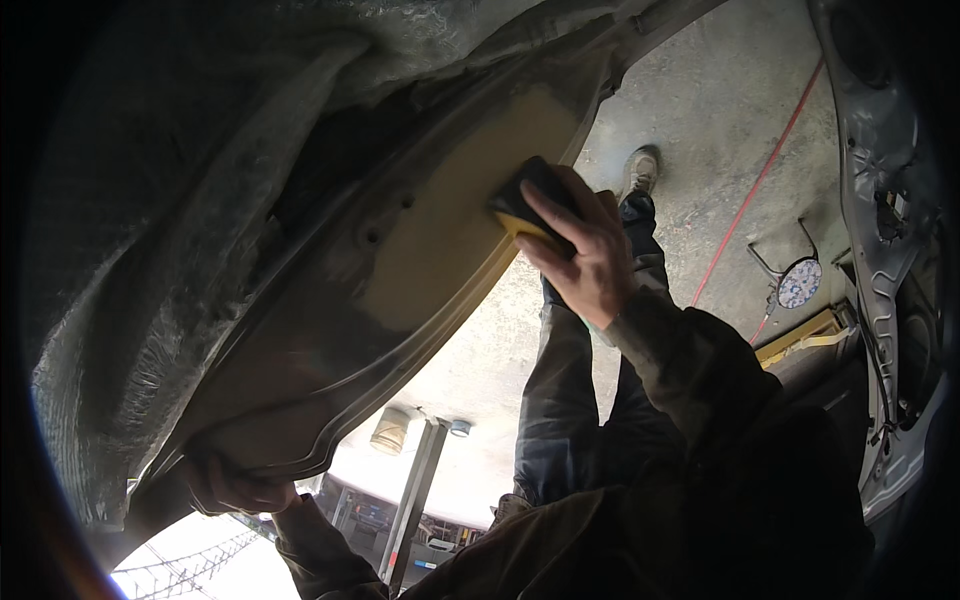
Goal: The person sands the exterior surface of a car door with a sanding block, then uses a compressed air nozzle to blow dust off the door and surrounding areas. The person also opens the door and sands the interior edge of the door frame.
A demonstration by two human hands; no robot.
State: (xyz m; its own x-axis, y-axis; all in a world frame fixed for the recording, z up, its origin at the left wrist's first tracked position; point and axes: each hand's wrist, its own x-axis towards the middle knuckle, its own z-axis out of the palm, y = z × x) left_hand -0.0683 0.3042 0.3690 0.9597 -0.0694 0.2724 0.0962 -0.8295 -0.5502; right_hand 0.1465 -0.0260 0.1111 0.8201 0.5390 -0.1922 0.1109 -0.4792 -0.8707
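A dark car body panel [310, 330] with a curved lip runs from the lower left to the upper right. A broad tan patch of filler [450, 190] covers its upper middle, and two small holes show beside the patch. My right hand [590, 250] grips a black and yellow sanding block [535, 205], which lies against the filler near the panel's lipped edge. At the panel's lower left end, in shadow, my left hand [240, 488] is curled around the edge. Its fingers are partly hidden by the dark.
Clear plastic sheeting [170, 300] drapes along the panel's left side. On the concrete floor [690, 130] lie a red hose [745, 205] and a stool-like thing with a round patterned top [799, 283]. A bare metal car part [890, 250] stands at right, near a yellow bar [805, 338]. A bucket [390, 431] stands by a post [415, 500].
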